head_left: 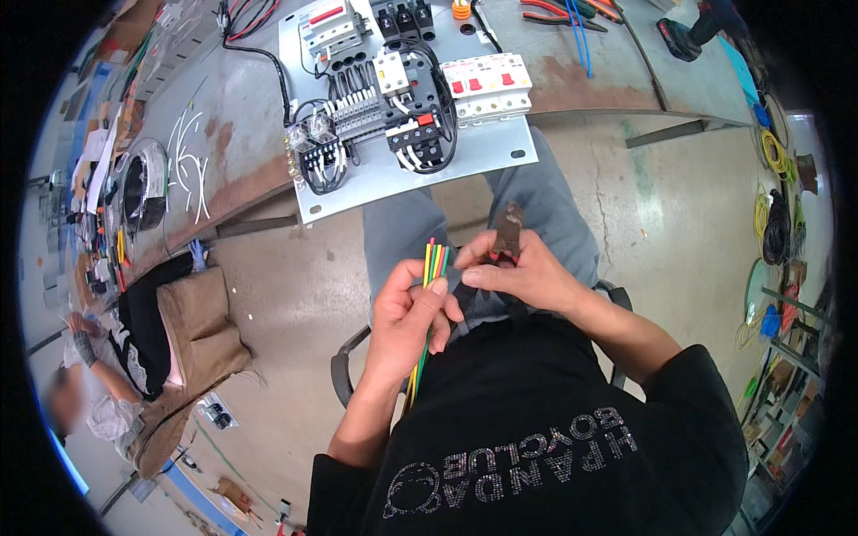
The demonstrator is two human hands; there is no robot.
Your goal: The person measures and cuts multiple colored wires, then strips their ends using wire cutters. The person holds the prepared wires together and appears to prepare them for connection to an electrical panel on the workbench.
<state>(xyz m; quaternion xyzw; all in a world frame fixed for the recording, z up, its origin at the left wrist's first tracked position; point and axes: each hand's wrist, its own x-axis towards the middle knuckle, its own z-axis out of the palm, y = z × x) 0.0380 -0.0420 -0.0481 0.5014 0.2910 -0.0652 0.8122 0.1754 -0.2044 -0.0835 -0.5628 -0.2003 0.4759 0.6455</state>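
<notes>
Over my lap, my left hand [404,314] is closed around a bundle of thin yellow, green and red strands [435,259], wires or sleeving, I cannot tell which. Their ends stand up above my thumb, and the rest trails down past my wrist. To its right, my right hand [536,275] grips a pair of pliers [508,230] with a worn, brown-stained head and a bit of red at the handles. The pliers' head points away from me; most of the handles are hidden by my fingers. The two hands nearly meet, their fingertips close together.
On the bench edge ahead lies a metal mounting plate [366,198] with wired terminals, relays and a white breaker row [487,82]. Red-handled pliers [559,20] lie farther back. A black wire coil [146,189] sits left. Another person [107,375] works beyond a brown chair [204,322].
</notes>
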